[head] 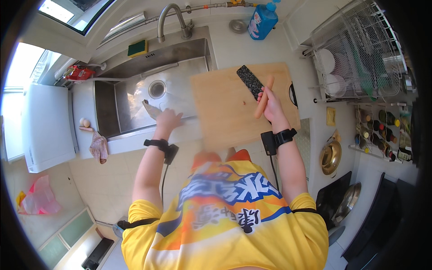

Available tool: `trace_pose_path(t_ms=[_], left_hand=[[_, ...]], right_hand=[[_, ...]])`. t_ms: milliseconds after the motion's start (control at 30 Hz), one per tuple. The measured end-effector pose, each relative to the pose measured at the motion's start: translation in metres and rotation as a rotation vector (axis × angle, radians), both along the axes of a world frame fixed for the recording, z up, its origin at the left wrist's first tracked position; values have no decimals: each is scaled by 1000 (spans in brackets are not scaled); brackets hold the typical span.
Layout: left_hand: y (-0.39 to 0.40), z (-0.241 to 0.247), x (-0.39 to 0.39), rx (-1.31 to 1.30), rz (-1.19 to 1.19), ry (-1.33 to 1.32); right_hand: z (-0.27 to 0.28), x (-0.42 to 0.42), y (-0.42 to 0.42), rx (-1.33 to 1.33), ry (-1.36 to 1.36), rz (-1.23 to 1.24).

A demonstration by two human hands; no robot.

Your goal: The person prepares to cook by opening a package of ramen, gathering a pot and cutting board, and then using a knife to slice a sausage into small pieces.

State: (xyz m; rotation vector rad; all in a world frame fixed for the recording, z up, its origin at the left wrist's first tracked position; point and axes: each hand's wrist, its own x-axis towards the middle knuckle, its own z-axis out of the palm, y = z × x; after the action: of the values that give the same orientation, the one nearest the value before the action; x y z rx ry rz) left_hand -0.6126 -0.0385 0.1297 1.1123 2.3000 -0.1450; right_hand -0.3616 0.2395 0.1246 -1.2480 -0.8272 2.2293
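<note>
My right hand [274,107] holds a sausage [265,98] slantwise above a wooden cutting board [222,104]. Beneath it lies a knife with a black speckled blade [249,80]; its handle is mostly hidden by the hand, and whether my fingers touch it I cannot tell. Over the front edge of the stainless steel sink [130,114], my left hand [168,119] is blurred and grips a small plastic wrapper [152,109], which hangs toward the basin. A tiny reddish scrap [244,103] rests on the board.
A faucet [172,20] and a sponge [137,48] are at the sink's back. Left stand eggs [85,122] and a cloth [99,146]. A blue detergent bottle [262,22] stands behind the board, a wire dish rack [354,54] to its right.
</note>
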Motion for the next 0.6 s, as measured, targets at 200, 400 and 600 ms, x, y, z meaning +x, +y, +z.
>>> trace_pose_path(t_ms=[200,400,600], left_hand=[[105,-22,87,720,-276,-113],[163,-33,125,510,-562,-11],[152,-49,114,732,-338,-204]], right_hand=[[-4,27,-13,28,-32,12],[8,47,-24,67,-108,46],[2,59,-16,74,-118,33]])
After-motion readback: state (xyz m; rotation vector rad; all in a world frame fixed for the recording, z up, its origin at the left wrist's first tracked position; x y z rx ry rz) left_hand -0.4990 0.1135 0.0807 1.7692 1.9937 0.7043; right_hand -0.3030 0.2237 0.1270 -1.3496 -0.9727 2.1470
